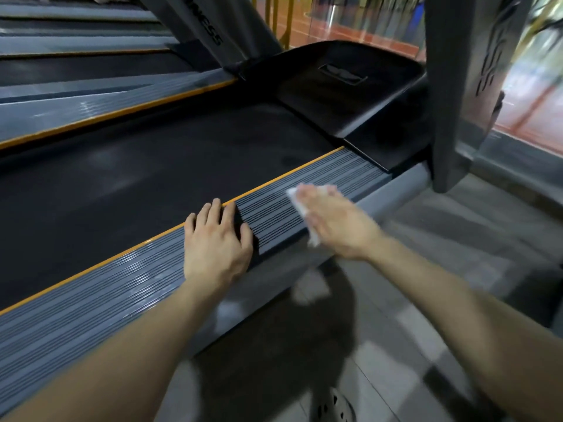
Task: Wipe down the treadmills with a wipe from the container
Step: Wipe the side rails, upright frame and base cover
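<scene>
While the left hand (217, 239) lies flat on the grey ribbed side rail (91, 300) of the nearest treadmill (396, 184), its grip spread and holding nothing, its fingertips (216, 204) rest over the thin orange edge strip (289, 173) that borders the black running belt (152, 178); the right hand (338, 223), blurred, lies farther along the same rail towards its front end, grip flat with fingers straight and close together, pressing a crumpled white wipe (293, 194) against the ribs; the wipe shows beside the fingers and again under the heel of the palm, nearer the rail's outer edge than its orange one; past the rail's front end sits a glossy black motor cover (350, 86), and a broad grey upright post (457, 86) rises at the outer front corner; beyond the belt's far edge runs a second grey rail (76, 95) edged in orange; below the near rail's outer edge lies a grey tiled floor (426, 300).
</scene>
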Demonstrator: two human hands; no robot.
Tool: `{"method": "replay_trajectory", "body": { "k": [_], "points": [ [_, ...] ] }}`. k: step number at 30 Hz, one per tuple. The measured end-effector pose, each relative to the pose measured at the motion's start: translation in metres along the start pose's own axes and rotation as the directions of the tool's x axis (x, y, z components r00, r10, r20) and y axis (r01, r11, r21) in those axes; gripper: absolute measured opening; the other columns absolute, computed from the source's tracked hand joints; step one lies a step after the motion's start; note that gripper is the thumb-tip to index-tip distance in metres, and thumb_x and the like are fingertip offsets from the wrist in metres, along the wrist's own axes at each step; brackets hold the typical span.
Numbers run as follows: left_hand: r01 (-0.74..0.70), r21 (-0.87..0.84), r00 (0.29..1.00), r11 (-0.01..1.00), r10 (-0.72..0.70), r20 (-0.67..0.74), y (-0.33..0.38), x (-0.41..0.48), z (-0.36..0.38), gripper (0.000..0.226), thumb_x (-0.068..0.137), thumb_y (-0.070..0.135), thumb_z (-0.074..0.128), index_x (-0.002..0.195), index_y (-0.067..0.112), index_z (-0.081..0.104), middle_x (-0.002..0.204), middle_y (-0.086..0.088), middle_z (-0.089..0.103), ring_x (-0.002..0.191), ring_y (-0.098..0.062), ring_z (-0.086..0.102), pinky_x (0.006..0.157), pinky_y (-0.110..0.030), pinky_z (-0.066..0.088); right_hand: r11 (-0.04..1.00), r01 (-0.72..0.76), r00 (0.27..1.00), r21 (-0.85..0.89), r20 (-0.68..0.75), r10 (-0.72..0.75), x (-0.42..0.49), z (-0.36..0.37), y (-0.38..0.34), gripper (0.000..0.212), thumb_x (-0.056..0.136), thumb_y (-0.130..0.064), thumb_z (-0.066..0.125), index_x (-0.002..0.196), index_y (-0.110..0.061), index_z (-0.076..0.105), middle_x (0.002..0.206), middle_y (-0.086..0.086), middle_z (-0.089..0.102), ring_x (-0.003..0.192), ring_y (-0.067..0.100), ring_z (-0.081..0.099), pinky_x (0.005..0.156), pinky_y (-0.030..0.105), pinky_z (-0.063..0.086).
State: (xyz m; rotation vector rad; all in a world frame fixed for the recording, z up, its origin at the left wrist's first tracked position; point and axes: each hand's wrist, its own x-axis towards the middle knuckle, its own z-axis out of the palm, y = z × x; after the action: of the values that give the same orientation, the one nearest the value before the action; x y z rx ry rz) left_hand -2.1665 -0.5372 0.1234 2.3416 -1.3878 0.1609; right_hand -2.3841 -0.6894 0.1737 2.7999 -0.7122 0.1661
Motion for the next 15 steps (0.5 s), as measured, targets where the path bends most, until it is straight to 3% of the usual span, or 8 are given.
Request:
{"method": "replay_trajectory", "body": {
  "k": [3, 5, 6, 8, 10, 11, 13, 15],
  "points": [
    [0.002, 0.002, 1.0, 1.0, -0.002, -0.023, 0.001, 0.0, -0.001, 0.062, 0.105, 0.054, 0.038, 0.153, 0.018, 0.053, 0.166, -0.011, 0.046, 0.155, -0.029, 0.037, 0.129, -0.053, 0.023, 0.887, -0.458, 0.886, 0.065, 0.114, 0.449, -0.001, -0.013, 0.088, 0.066, 0.111, -0.043, 0.011, 0.169, -0.01, 0.017, 0.175, 0.011, 0.02, 0.163, 0.028, 0.016, 0.132, 0.045, 0.01],
    [-0.005, -0.003, 0.999, 1.0, 0.005, -0.041, 0.001, 0.001, 0.0, 0.061, 0.104, 0.054, 0.039, 0.149, 0.017, 0.056, 0.162, -0.011, 0.05, 0.152, -0.03, 0.041, 0.128, -0.053, 0.026, 0.875, -0.476, 0.879, 0.093, 0.08, 0.47, -0.002, -0.016, 0.073, 0.062, 0.115, -0.037, 0.015, 0.169, -0.007, 0.015, 0.177, 0.012, 0.014, 0.164, 0.023, 0.01, 0.134, 0.043, 0.006],
    [-0.007, -0.006, 0.999, 1.0, 0.007, -0.051, 0.001, 0.0, 0.0, 0.061, 0.104, 0.053, 0.039, 0.147, 0.016, 0.058, 0.16, -0.012, 0.052, 0.15, -0.03, 0.043, 0.127, -0.053, 0.028, 0.92, -0.377, 0.926, 0.108, 0.058, 0.373, 0.001, -0.012, 0.047, 0.06, 0.116, -0.034, 0.018, 0.169, -0.008, 0.014, 0.177, 0.011, 0.014, 0.164, 0.024, 0.009, 0.134, 0.043, 0.006],
    [-0.02, -0.005, 0.997, 1.0, 0.02, -0.072, 0.002, -0.002, -0.001, 0.059, 0.104, 0.051, 0.039, 0.144, 0.014, 0.06, 0.155, -0.012, 0.056, 0.145, -0.031, 0.047, 0.124, -0.053, 0.032, 0.987, -0.024, 1.0, 0.16, 0.006, 0.023, -0.003, -0.01, -0.014, 0.058, 0.118, -0.032, 0.023, 0.17, -0.009, 0.011, 0.178, 0.01, 0.01, 0.165, 0.021, 0.004, 0.133, 0.038, -0.001],
    [-0.042, 0.006, 0.994, 0.999, 0.043, -0.1, 0.003, -0.004, -0.003, 0.055, 0.103, 0.047, 0.041, 0.139, 0.011, 0.064, 0.147, -0.013, 0.061, 0.138, -0.032, 0.052, 0.12, -0.051, 0.036, 0.968, 0.213, 0.974, 0.133, 0.044, -0.22, -0.003, 0.002, -0.033, 0.06, 0.116, -0.033, 0.024, 0.17, -0.011, 0.009, 0.178, 0.007, 0.006, 0.165, 0.018, 0.001, 0.134, 0.036, -0.005],
    [-0.049, 0.013, 0.993, 0.999, 0.05, -0.108, 0.003, -0.005, -0.003, 0.053, 0.103, 0.046, 0.042, 0.135, 0.011, 0.065, 0.142, -0.012, 0.062, 0.134, -0.032, 0.054, 0.118, -0.05, 0.038, 0.968, 0.234, 0.968, 0.088, 0.069, -0.241, 0.008, 0.003, -0.018, 0.062, 0.114, -0.033, 0.022, 0.17, -0.009, 0.009, 0.178, 0.01, 0.008, 0.165, 0.021, 0.004, 0.134, 0.041, 0.0],
    [-0.051, 0.03, 0.992, 0.998, 0.054, -0.112, 0.005, -0.005, -0.006, 0.047, 0.103, 0.043, 0.043, 0.128, 0.011, 0.066, 0.134, -0.01, 0.064, 0.128, -0.032, 0.055, 0.114, -0.049, 0.039, 0.999, 0.002, 0.989, 0.04, 0.15, -0.008, 0.034, -0.004, 0.032, 0.065, 0.112, -0.035, 0.018, 0.169, -0.007, 0.007, 0.177, 0.016, 0.011, 0.165, 0.029, 0.007, 0.134, 0.05, 0.007],
    [-0.045, 0.047, 0.993, 0.998, 0.05, -0.111, 0.007, -0.005, -0.007, 0.045, 0.102, 0.043, 0.042, 0.125, 0.012, 0.066, 0.131, -0.009, 0.064, 0.125, -0.031, 0.055, 0.112, -0.048, 0.04, 0.939, -0.343, 0.917, 0.024, 0.227, 0.329, 0.056, -0.013, 0.08, 0.069, 0.114, -0.044, 0.018, 0.169, -0.004, 0.005, 0.177, 0.016, 0.004, 0.165, 0.028, 0.003, 0.133, 0.043, 0.002]
  ]
}}
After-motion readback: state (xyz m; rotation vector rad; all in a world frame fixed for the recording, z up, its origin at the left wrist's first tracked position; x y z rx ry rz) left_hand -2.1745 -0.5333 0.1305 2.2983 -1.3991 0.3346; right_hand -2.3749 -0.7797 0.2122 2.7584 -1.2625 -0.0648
